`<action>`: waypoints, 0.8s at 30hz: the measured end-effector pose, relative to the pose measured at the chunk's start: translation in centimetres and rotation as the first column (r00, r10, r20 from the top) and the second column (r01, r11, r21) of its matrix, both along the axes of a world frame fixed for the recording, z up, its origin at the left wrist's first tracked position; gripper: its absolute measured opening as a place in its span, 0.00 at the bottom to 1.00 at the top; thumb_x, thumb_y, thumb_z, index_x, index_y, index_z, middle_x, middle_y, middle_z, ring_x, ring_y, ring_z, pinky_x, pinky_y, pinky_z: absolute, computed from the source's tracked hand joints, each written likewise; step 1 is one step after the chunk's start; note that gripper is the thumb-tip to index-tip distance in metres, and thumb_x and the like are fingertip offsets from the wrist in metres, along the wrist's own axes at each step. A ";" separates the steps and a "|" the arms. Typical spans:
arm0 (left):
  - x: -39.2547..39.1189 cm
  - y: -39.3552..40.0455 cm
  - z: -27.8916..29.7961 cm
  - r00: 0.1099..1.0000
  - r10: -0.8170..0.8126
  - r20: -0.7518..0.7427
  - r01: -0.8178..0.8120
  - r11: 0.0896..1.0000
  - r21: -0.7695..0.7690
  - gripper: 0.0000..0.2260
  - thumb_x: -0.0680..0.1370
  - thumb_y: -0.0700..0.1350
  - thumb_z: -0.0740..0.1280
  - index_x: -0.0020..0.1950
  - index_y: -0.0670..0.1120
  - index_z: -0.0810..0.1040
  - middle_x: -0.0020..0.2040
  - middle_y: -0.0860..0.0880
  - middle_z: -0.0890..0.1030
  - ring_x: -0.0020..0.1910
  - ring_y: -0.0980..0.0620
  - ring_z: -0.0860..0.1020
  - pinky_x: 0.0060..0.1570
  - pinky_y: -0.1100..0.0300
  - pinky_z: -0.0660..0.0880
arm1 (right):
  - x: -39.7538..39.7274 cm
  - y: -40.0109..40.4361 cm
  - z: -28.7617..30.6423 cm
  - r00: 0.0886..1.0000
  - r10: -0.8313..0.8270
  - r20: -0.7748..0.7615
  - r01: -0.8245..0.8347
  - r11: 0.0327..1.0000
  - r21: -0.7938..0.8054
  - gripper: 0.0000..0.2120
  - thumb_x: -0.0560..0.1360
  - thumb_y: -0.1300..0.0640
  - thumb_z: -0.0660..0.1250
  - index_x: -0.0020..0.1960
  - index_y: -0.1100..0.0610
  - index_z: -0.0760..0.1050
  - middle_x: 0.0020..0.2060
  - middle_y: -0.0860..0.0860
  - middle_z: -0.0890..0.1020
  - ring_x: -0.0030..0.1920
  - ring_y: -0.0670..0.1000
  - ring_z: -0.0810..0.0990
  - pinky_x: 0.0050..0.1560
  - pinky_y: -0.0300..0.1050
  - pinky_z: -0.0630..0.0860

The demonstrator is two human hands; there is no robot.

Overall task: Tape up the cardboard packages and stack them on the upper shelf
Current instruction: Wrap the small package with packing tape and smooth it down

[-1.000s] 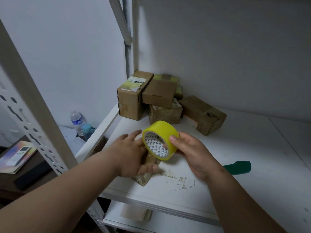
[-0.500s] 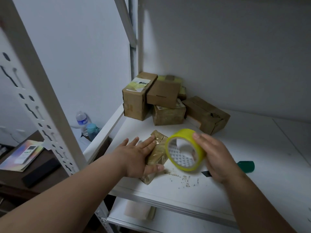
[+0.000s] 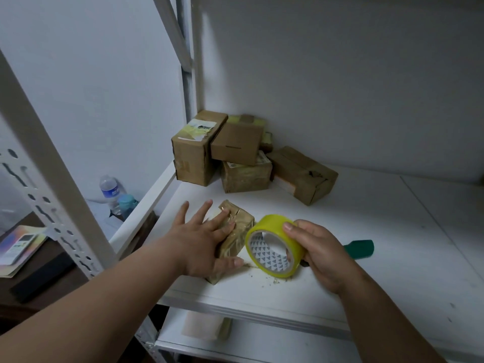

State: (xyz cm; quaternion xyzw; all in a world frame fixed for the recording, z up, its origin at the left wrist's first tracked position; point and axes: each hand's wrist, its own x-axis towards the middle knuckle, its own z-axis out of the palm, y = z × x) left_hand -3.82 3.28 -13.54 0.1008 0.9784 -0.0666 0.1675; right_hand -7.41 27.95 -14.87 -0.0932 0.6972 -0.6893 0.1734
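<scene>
Left hand (image 3: 201,239) flat, fingers spread, pressing the small package (image 3: 235,231) onto the shelf (image 3: 392,258) — right hand (image 3: 322,250) beside it grips the yellow tape roll (image 3: 275,244), stacked boxes (image 3: 235,150) beyond both.

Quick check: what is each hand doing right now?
Left hand: open, fingers spread flat on the small tape-wrapped cardboard package.
Right hand: gripping the yellow roll of tape.

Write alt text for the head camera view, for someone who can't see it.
A person's left hand presses flat on a small taped cardboard package on a white shelf, while the right hand grips a yellow tape roll beside it. More cardboard boxes are piled in the back corner.
</scene>
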 end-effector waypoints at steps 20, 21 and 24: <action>-1.0 -2.1 -1.4 0.997 0.019 -0.073 -0.003 0.977 0.212 0.38 0.67 0.71 0.35 0.78 0.64 0.38 0.79 0.63 0.39 0.78 0.54 0.35 0.76 0.40 0.53 | 1.0 -0.9 0.0 0.992 -0.002 0.128 0.013 0.996 -0.087 0.15 0.71 0.49 0.74 0.49 0.60 0.81 0.43 0.54 0.85 0.48 0.53 0.81 0.61 0.55 0.74; -1.4 -2.5 -1.3 0.997 0.021 -0.073 -0.005 0.980 0.201 0.36 0.69 0.69 0.37 0.78 0.64 0.38 0.79 0.63 0.40 0.78 0.54 0.36 0.75 0.41 0.54 | 1.2 -1.3 -0.1 0.992 0.002 0.124 0.005 0.998 -0.062 0.16 0.71 0.48 0.74 0.51 0.60 0.81 0.45 0.55 0.85 0.50 0.54 0.82 0.62 0.55 0.74; -2.3 -3.4 -1.2 0.998 0.026 -0.056 -0.014 0.980 0.198 0.32 0.73 0.64 0.43 0.78 0.64 0.39 0.79 0.64 0.40 0.79 0.54 0.37 0.75 0.41 0.55 | 2.0 -2.9 -0.5 0.990 0.008 0.137 0.000 0.999 -0.051 0.20 0.70 0.47 0.70 0.55 0.60 0.81 0.52 0.57 0.85 0.57 0.59 0.82 0.64 0.56 0.75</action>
